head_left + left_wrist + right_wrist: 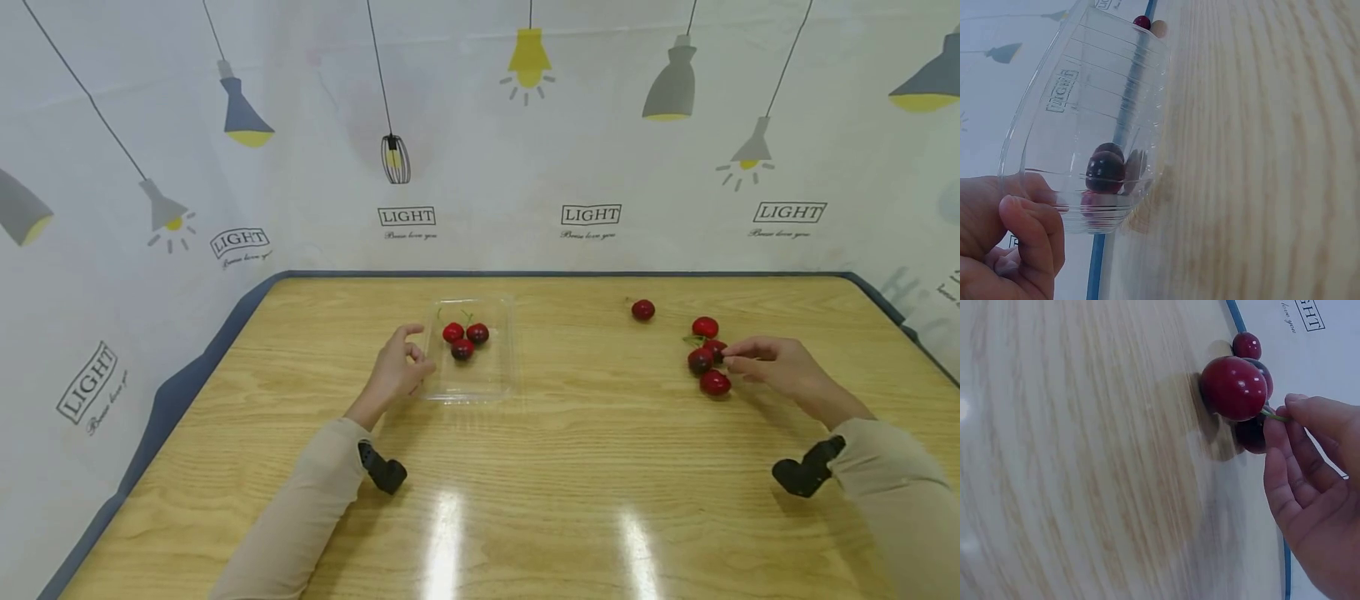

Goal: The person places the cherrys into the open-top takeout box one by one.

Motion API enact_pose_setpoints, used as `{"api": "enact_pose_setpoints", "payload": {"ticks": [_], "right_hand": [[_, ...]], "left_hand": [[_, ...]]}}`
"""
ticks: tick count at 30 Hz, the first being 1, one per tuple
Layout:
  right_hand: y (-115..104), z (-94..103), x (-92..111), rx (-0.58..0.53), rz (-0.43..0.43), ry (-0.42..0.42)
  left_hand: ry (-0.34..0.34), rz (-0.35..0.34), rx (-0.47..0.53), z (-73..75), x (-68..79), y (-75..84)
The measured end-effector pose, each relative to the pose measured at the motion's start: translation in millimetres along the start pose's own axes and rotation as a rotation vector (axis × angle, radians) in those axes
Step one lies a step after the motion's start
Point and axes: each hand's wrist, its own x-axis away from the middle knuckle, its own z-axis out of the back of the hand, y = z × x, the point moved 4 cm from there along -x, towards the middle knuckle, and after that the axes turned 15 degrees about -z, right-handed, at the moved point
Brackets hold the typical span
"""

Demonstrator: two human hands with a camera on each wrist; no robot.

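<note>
My left hand (397, 367) is at the left side of a clear plastic box (491, 375), gripping its rim with curled fingers (1038, 234). Inside the box lie three dark red cherries (462, 350), two with green stems showing. On the right, my right hand (783, 371) reaches into a small group of cherries on the table. Its thumb and fingertips pinch a green stem (1277, 415) beside a big red cherry (1233, 388). More cherries of the group, such as a bright red one (705, 327), lie close around the fingertips, partly hidden behind each other in the right wrist view.
A single cherry (642, 310) lies apart, toward the back of the wooden table (570, 467). Bare tabletop separates the box from the cherry group. Behind the table's far edge stands a white backdrop (480, 150) printed with lamps.
</note>
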Motion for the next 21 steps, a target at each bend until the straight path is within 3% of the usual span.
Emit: {"api": "enact_pose_setpoints", "payload": {"ticks": [21], "right_hand": [[-27.5, -9.1, 11.4, 0.039, 0.036, -0.001]], "left_hand": [[0.003, 0.019, 0.001, -0.3, 0.0, 0.7]]}}
